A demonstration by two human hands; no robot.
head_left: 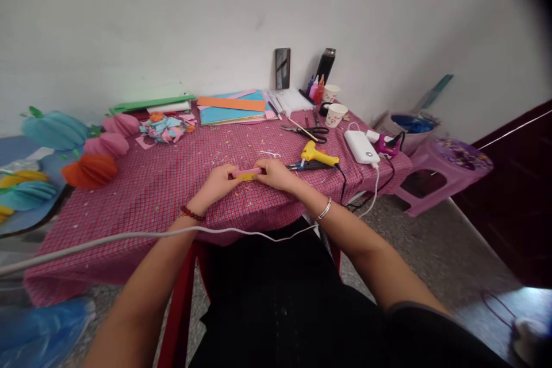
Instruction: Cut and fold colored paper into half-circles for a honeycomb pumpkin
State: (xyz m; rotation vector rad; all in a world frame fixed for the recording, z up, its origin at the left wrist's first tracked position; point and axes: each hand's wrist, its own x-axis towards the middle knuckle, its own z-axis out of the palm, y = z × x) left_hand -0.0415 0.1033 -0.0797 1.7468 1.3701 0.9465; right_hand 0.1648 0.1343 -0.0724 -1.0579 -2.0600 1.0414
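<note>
1. Pink-and-yellow paper piece: over tablecloth, near front edge.
2. Left hand, right hand: fingers pinched on opposite ends.
3. Paper cups: contents unclear.
4. Pink bucket: blue plastic inside.

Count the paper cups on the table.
2: the nearer cup stands beyond the yellow glue gun; the farther cup stands just behind the first, toward the wall.

From the two hands, one orange paper pumpkin is at nine o'clock, and two pink pumpkins are between nine and ten. Near one o'clock there are one phone, one dark flask and three small bottles. Two cups are at two o'clock. Toward three there are one glue gun and one stool.
</note>
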